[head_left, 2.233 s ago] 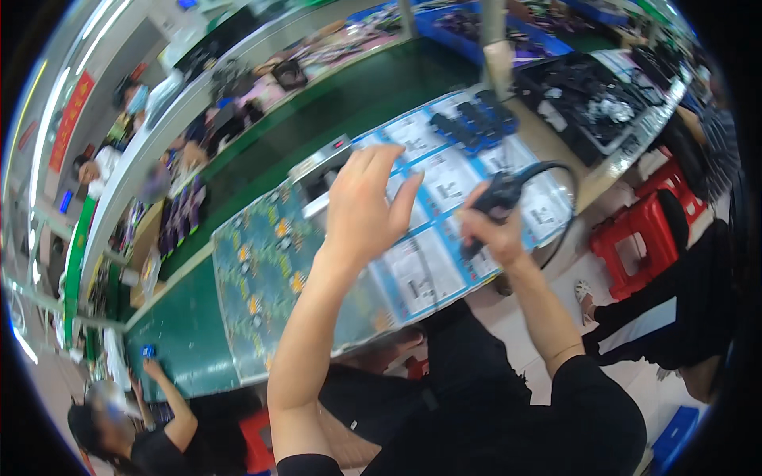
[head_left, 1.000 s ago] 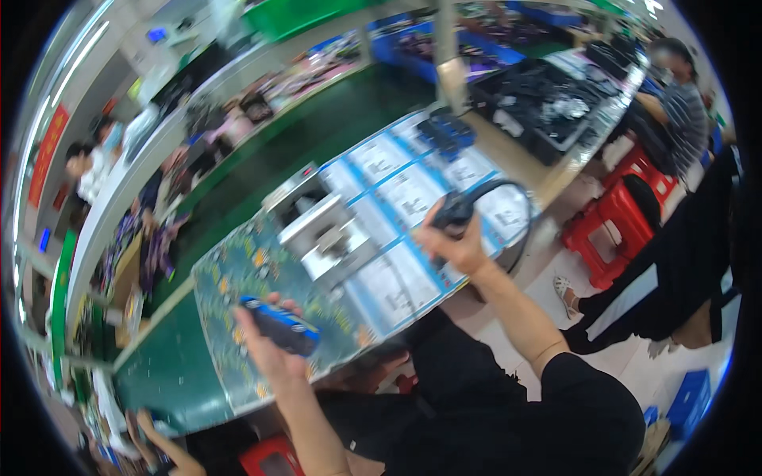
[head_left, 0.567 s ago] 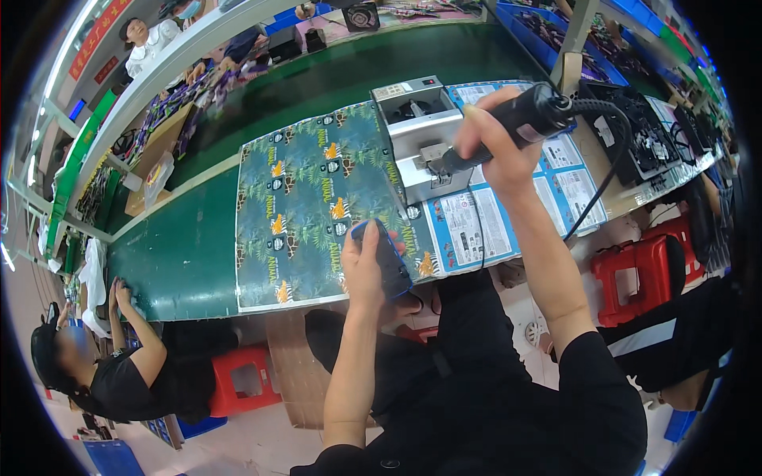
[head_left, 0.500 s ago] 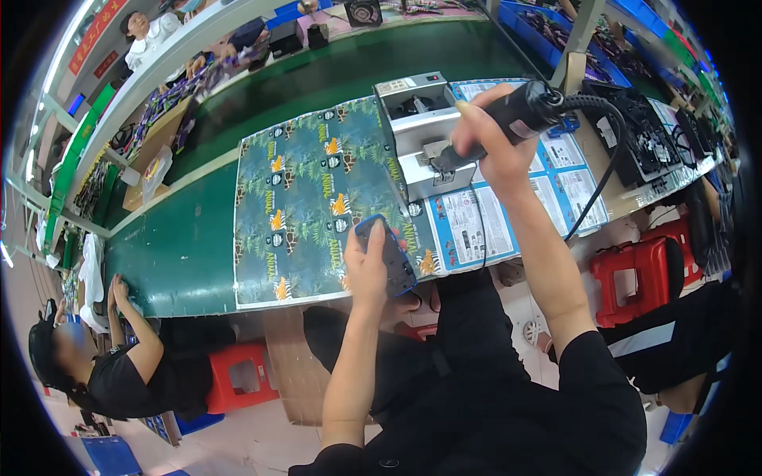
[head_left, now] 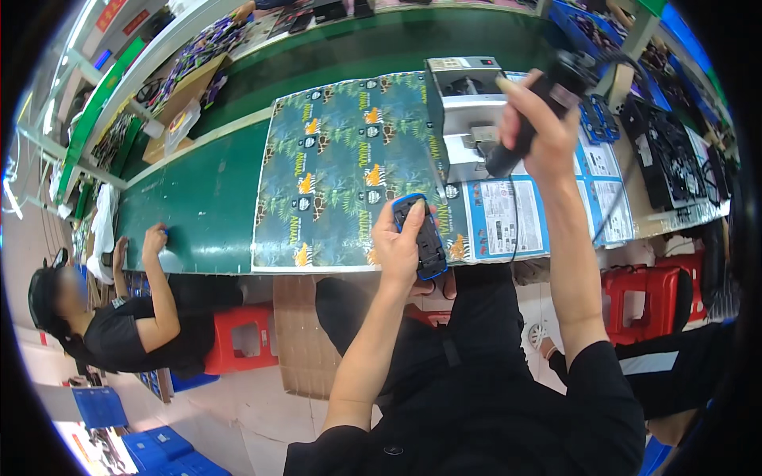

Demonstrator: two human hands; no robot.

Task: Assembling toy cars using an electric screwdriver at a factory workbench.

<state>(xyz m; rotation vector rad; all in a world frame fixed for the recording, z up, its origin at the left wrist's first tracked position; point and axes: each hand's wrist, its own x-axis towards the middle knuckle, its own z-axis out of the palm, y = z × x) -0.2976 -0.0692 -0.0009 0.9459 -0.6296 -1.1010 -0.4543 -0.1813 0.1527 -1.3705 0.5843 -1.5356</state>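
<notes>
My left hand (head_left: 397, 250) grips a blue-edged black plastic casing (head_left: 429, 244) over the table's front edge, the thumb on its upper part. The casing stands almost upright, its moulded dark inner side showing. Up and to the right, my right hand (head_left: 549, 147) is wrapped round a black corded electric screwdriver (head_left: 548, 95), which slants down to the left and is blurred. Its lower end is beside the front right of a grey metal box-shaped machine (head_left: 464, 115), probably a screw feeder. Whether the two touch I cannot tell.
A patterned sheet (head_left: 341, 174) and a blue-white printed sheet (head_left: 508, 218) cover the green table (head_left: 190, 206). Blue plastic parts (head_left: 599, 119) and black casings (head_left: 663, 155) lie right. A co-worker (head_left: 119, 325) sits at left; red stools (head_left: 647, 301) stand below.
The view has shifted. The screwdriver's end has drawn slightly right, away from the machine's front. The casing has turned, showing more of its inside. The co-worker's hands have come apart.
</notes>
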